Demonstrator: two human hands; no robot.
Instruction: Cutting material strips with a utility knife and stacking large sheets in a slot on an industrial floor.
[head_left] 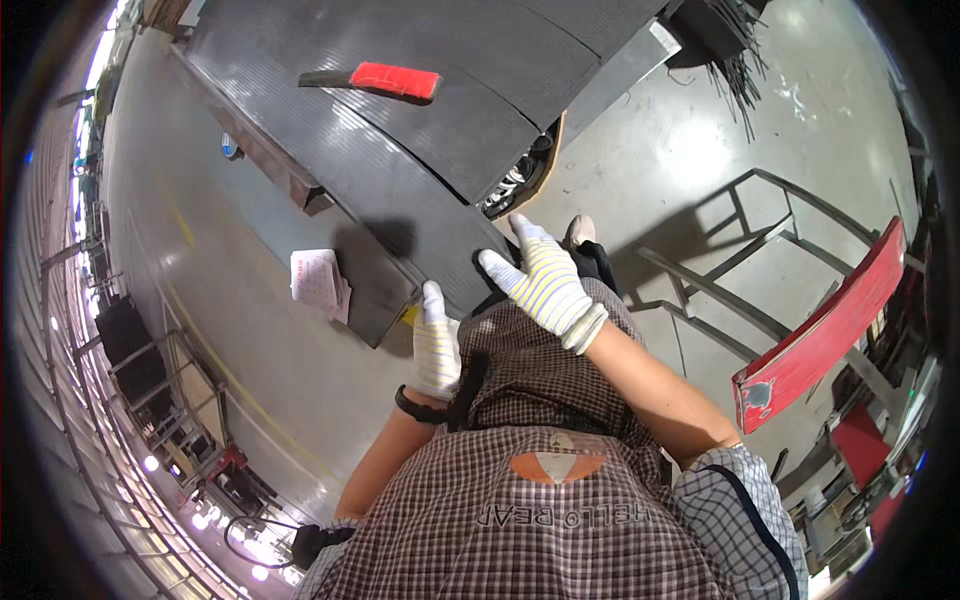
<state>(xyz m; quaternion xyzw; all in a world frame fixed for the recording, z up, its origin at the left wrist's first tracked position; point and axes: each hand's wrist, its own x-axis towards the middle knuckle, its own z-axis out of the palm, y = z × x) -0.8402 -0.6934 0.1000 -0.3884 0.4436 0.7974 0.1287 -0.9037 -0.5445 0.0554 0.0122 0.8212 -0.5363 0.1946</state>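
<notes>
My left hand (436,348), in a white glove with thin stripes, is beside the near left corner of a dark ribbed sheet (440,235). Its visible fingers are stretched out and nothing shows in them. My right hand (548,285), gloved alike, is at the sheet's near right side with thumb and fingers spread. The thumb tip overlaps the sheet's edge in view; whether it presses on it I cannot tell. Farther up, a tool with a narrow dark end and a thick red, brush-like part (395,80) lies across the dark sheets.
A white printed pad or cloth (315,277) lies left of the sheet on a lower dark surface (375,300). Right of me stands a metal-framed chair with a worn red panel (825,325). Dark strips (735,85) hang at the upper right. An open bin (540,165) shows below the sheets.
</notes>
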